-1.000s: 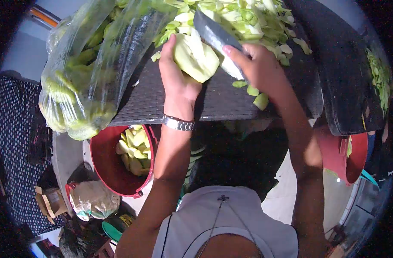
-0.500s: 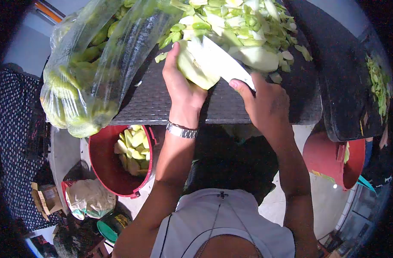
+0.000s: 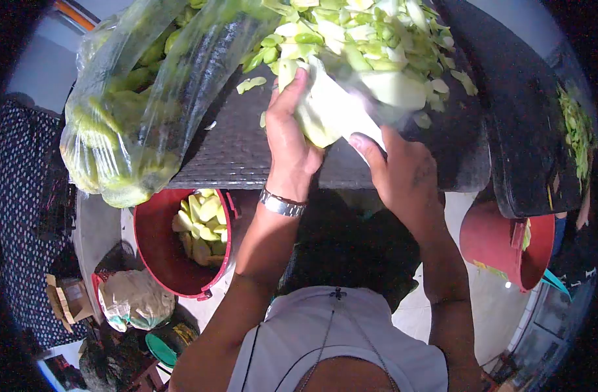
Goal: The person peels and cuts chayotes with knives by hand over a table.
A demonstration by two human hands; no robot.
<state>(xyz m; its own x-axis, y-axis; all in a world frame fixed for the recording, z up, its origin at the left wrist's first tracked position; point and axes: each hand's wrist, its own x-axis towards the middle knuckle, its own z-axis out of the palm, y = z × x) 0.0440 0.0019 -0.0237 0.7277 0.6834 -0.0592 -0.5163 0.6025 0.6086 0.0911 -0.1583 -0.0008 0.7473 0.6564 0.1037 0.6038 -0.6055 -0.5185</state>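
My left hand (image 3: 289, 134), with a metal watch at its wrist, is wrapped round a pale green fruit (image 3: 317, 127), perhaps a chayote or green mango. The fingers and thumb cover its left side. In my right hand (image 3: 403, 163) is a knife (image 3: 345, 108) with a broad, bright blade, pointing up and left. Its blade lies along the right face of the fruit; whether it cuts in is hidden by glare. Just beyond the blade lies a larger pale peeled piece (image 3: 396, 90), beside a heap of green peels and slices (image 3: 371, 39).
A clear plastic bag (image 3: 126, 130) of whole green fruit hangs over the left edge of the dark woven tabletop (image 3: 227, 160). Below stands a red bucket (image 3: 149, 251) with cut pieces. Another red bucket (image 3: 488, 245) is at the right, under a second dark surface (image 3: 514, 144) with peels.
My left hand has turned and shifted slightly right, its thumb now over the near face of the fruit. The fruit has rolled with it. The knife stays close to its earlier place.
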